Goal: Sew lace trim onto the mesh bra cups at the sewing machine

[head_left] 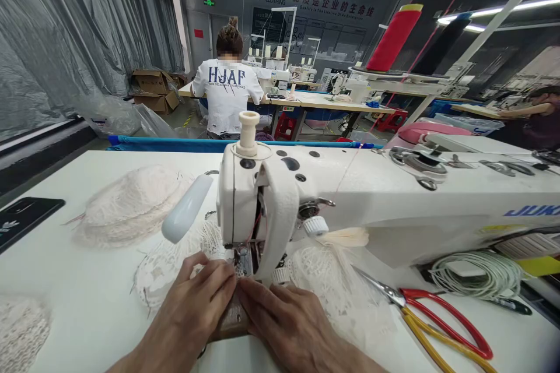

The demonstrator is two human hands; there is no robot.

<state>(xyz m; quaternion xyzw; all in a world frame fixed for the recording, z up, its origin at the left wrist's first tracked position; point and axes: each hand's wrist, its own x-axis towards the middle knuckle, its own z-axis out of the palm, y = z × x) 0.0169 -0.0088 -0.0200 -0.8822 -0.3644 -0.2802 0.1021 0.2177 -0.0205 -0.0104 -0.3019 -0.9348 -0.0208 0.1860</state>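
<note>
A white sewing machine (262,186) stands before me, its presser foot (243,260) low over the needle plate. White lace fabric (160,271) lies bunched to the left of the foot, and more lace (324,274) spreads out on the right beneath the machine arm. Just in front of the foot, my left hand (199,297) has its fingers bent and pressed together on the lace edge. My right hand (289,312) meets it from the other side, thumb and fingers closed on the same edge. The fabric under my fingertips is mostly hidden.
Scissors (402,300) with red and yellow handles lie right of my right hand, near a coil of pale cord (476,274). A lace pile (131,204) and a black phone-like slab (28,218) rest at left. A red thread cone (394,38) stands above. One person (227,87) sits ahead.
</note>
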